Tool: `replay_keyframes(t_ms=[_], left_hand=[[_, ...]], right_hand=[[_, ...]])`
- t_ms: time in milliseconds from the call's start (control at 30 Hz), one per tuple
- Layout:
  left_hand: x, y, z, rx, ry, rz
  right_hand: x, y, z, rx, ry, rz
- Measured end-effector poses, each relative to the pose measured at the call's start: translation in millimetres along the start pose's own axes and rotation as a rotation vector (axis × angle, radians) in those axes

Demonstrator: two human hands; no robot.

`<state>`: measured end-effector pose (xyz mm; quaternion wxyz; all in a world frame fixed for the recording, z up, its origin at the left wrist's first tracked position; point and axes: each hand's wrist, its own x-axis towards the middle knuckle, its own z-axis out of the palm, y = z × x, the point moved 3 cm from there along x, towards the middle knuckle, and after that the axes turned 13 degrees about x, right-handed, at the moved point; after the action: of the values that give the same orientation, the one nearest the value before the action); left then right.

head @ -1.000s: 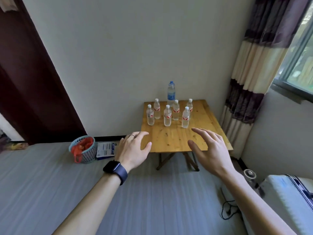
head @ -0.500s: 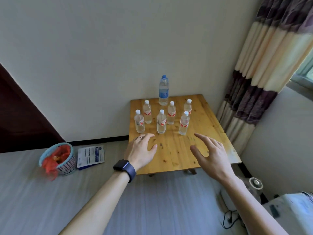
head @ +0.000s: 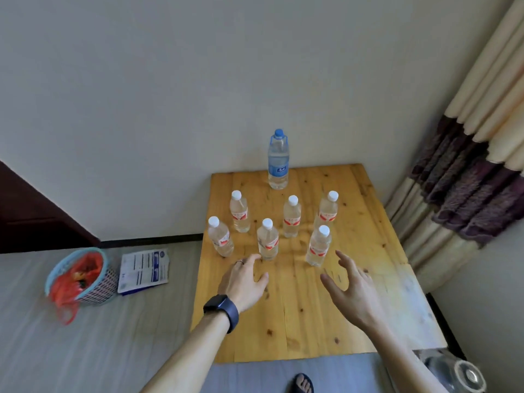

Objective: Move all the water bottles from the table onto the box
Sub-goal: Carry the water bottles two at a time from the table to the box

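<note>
Bottles (head: 268, 242) stand on the table (head: 354, 307), left hand (head: 245, 282) and right hand (head: 350, 290) hovering near them, grips apart

Black wristwatch (head: 222, 309); ring (head: 239, 262) on left hand (head: 245, 282)

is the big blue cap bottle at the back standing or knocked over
Upright. The big blue-capped bottle stands on its base near the far edge of the table, cap uppermost.
</note>
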<state>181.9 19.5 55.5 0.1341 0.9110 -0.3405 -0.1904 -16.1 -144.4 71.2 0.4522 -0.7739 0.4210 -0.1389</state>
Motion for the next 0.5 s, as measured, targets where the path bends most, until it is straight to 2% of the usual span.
replay_keyframes(t_ms=[133,300,500], left_hand=[[54,6,10,-0.086,-0.038,-0.112],[126,12,22,-0.243,-0.017,-0.199],[186,4,53,-0.335,-0.044,-0.232]], right_hand=[[71,4,7,-0.043,-0.054,0.051],[144,13,20,-0.018,-0.03,0.126],[177,51,52,0.064,-0.047,0.315]])
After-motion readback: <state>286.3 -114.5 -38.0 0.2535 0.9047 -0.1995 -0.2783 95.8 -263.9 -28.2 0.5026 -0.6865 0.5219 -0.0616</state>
